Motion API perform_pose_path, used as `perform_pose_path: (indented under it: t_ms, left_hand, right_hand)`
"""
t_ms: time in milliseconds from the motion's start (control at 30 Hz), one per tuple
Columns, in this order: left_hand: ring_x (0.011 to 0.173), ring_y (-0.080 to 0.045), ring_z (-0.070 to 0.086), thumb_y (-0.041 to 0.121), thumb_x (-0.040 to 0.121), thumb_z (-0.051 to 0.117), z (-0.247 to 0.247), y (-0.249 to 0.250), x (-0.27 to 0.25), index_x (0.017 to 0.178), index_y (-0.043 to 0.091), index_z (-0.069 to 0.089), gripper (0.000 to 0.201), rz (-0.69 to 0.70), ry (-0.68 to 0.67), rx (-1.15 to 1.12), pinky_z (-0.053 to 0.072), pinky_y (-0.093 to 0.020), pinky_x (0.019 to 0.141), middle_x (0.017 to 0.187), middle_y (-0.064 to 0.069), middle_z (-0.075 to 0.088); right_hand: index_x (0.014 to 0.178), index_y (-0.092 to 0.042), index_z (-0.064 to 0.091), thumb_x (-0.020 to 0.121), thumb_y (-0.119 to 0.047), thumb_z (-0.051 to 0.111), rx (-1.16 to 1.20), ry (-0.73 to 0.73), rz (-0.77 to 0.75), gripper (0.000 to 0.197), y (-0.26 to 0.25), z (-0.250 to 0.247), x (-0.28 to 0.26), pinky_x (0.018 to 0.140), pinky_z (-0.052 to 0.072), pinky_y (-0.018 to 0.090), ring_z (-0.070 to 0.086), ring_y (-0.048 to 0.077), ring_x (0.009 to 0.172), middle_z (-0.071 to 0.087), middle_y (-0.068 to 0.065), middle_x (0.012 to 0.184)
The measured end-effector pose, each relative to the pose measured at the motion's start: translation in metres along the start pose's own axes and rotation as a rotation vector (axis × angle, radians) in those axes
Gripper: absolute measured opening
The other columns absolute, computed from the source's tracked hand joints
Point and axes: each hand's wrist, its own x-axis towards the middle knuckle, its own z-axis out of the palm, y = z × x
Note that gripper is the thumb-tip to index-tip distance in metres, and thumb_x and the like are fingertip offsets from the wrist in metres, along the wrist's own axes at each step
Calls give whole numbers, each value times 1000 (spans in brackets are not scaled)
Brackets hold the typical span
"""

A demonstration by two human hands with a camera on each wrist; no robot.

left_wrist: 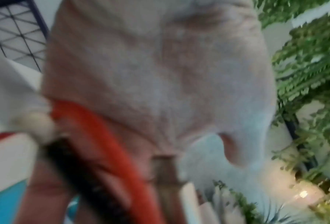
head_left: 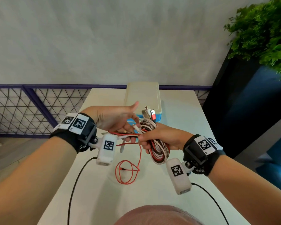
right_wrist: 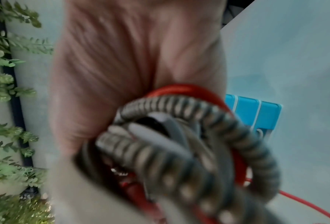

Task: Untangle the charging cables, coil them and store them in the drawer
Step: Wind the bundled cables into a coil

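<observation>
While the right hand (head_left: pixel 159 138) grips the cable bundle (head_left: pixel 157 151) mid-table, the left hand (head_left: pixel 118 120) is spread; cords look light, floppy, best pinched nr plugs (head_left: pixel 150 113).

Two hands are in view, the left hand (head_left: pixel 118 119) and the right hand (head_left: pixel 159 138). Each wrist carries one white camera unit, two in all (head_left: pixel 106 149). One bundle of cables (head_left: pixel 154 143) holds several strands, red, white and braided; their exact number cannot be told. One thin red cable (head_left: pixel 128 172) loops near the table's (head_left: pixel 177 103) middle. One drawer box (head_left: pixel 143 96) stands at the far edge. One plant (head_left: pixel 263 34) shows.
</observation>
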Motion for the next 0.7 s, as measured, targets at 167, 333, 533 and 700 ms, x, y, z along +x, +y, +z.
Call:
perform_pose_path:
  t_ms: [167,333,533,700]
  left_hand:
    - [81,-30,61,84,75,3,-3,-17,11,119,8,45,97,4,113,4,49,-30,63,88,-18,69]
    - [95,-28,65,81,74,20,-5,-27,11,118,3,54,96,3,148,124,53,-29,69,110,-21,69]
    - [64,-12,59,40,90,52,-21,-47,-1,113,11,63,39,135,317,148,47,-19,56,95,-9,73]
    - [41,-7,35,25,95,54,-27,-50,8,99,1,63,26,319,627,96,36,-23,54,53,2,46]
  right_hand:
    - [83,-2,62,89,-10,62,-110,115,14,10,0,-3,6,65,54,32,58,18,61,61,9,69]
    - [85,-1,63,87,-9,62,-131,180,61,8,6,-8,8,64,56,32,58,18,60,61,12,72]
    - [96,-3,58,91,-5,56,83,270,52,5,8,-34,-5,57,51,29,55,16,56,57,8,69]
    - [98,-4,59,92,-5,53,240,365,11,8,7,-39,-4,55,51,25,57,15,55,61,8,69]
